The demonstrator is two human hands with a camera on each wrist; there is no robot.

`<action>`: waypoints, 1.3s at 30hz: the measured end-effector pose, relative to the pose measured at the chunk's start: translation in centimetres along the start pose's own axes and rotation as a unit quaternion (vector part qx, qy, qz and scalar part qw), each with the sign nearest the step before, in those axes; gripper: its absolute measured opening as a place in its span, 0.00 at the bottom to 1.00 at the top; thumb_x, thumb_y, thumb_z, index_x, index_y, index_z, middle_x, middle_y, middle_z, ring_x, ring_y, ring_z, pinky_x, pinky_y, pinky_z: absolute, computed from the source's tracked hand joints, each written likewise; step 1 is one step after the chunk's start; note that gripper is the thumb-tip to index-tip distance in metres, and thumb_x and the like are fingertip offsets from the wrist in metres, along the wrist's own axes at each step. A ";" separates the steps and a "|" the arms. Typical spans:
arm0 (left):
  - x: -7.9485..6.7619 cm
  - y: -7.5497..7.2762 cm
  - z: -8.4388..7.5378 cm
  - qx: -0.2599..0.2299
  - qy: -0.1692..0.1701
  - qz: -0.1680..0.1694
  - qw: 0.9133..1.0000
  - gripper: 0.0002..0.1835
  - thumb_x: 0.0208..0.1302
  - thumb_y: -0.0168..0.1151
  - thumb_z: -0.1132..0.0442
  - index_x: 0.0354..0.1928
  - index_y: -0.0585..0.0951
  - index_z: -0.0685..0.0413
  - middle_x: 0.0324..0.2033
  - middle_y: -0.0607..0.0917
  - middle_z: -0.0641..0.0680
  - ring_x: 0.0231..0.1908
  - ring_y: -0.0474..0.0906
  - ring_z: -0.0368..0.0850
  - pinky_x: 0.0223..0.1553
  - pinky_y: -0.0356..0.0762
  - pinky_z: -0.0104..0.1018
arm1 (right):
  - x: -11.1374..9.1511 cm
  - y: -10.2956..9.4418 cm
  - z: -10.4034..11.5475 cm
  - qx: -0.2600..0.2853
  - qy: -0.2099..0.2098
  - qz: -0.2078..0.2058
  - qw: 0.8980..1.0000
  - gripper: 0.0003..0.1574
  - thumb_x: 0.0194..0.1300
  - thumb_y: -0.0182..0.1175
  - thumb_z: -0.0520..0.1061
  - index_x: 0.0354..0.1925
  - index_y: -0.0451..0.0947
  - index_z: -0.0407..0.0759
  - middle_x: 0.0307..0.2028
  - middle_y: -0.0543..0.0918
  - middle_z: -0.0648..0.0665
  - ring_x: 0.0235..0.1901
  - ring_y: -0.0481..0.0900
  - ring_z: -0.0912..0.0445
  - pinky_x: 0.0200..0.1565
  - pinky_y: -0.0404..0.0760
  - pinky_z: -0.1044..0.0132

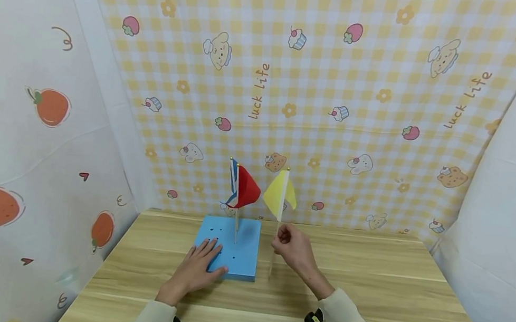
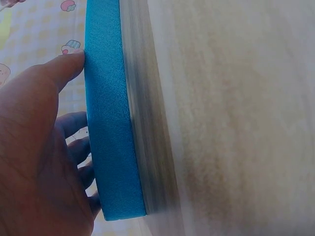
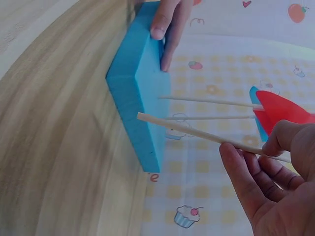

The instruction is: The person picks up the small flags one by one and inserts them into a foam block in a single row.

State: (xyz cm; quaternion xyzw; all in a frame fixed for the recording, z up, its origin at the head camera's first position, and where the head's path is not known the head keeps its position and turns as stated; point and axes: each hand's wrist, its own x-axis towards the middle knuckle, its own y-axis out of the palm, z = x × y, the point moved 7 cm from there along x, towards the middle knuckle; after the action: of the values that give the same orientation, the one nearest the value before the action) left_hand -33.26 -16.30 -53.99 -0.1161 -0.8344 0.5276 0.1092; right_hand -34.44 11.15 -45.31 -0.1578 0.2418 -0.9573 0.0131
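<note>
A blue foam block (image 1: 246, 263) with several small holes in its top lies on the table. My left hand (image 1: 198, 266) rests on its near left part, fingers spread; in the left wrist view the thumb (image 2: 71, 66) lies along the block's upper edge. A red flag (image 1: 247, 187) and a blue-and-white flag (image 1: 234, 177) stand upright in the block on thin sticks. Just right of the block, my right hand (image 1: 296, 247) pinches the stick of a yellow flag (image 1: 275, 192) between thumb and fingers. The lower end of that wooden stick (image 3: 197, 132) is free in the right wrist view.
The wood-grain table (image 1: 368, 280) runs out on both sides of the block. Behind it hangs a yellow checked cloth (image 1: 324, 83), with pale printed sheets at the left (image 1: 10, 154) and right (image 1: 511, 200). Each wrist wears a dark strap.
</note>
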 end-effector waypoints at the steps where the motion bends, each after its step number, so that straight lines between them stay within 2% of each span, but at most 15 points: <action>1: 0.0 0.0 0.0 0.000 0.000 -0.001 1.000 0.43 0.74 0.60 0.36 0.81 0.68 0.54 0.83 0.61 0.59 0.85 0.49 0.63 0.82 0.46 0.70 | 0.0 0.0 0.2 0.000 -0.003 0.001 1.000 0.03 0.63 0.64 0.35 0.36 0.79 0.40 0.28 0.84 0.47 0.24 0.85 0.62 0.29 0.86 0.70; 8: 0.0 0.1 0.2 0.000 0.001 0.001 1.000 0.43 0.74 0.60 0.36 0.80 0.69 0.54 0.83 0.61 0.60 0.84 0.50 0.64 0.81 0.46 0.71 | 0.3 0.4 1.4 0.004 -0.017 0.008 1.000 0.03 0.64 0.65 0.35 0.36 0.79 0.39 0.30 0.84 0.46 0.26 0.85 0.62 0.30 0.87 0.70; 15: 0.0 0.2 0.2 -0.006 0.002 -0.003 1.000 0.42 0.74 0.60 0.36 0.80 0.69 0.54 0.83 0.62 0.59 0.84 0.50 0.63 0.81 0.46 0.71 | 0.5 1.0 2.9 0.012 -0.047 0.011 0.999 0.03 0.66 0.64 0.35 0.37 0.79 0.41 0.32 0.85 0.46 0.27 0.85 0.61 0.31 0.86 0.70; 25: 0.0 0.0 0.2 -0.006 0.002 -0.007 1.000 0.42 0.74 0.60 0.35 0.80 0.70 0.54 0.83 0.62 0.59 0.84 0.51 0.63 0.81 0.47 0.71 | 0.9 2.0 5.2 -0.006 -0.097 0.003 0.995 0.05 0.67 0.67 0.35 0.38 0.81 0.42 0.33 0.85 0.48 0.33 0.85 0.61 0.34 0.87 0.71; 39: 0.1 0.2 0.3 -0.004 0.003 -0.005 1.000 0.43 0.75 0.60 0.35 0.80 0.69 0.54 0.83 0.61 0.59 0.84 0.50 0.63 0.81 0.46 0.71 | 1.5 3.7 6.7 -0.020 -0.130 0.020 0.991 0.04 0.68 0.67 0.35 0.37 0.82 0.42 0.34 0.87 0.49 0.34 0.86 0.59 0.39 0.86 0.72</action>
State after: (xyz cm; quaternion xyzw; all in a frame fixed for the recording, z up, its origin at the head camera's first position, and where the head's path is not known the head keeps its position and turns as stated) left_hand -33.44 -16.49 -54.27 -0.1143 -0.8367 0.5233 0.1140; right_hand -34.00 4.67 -40.99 -0.2759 0.2604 -0.9233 0.0606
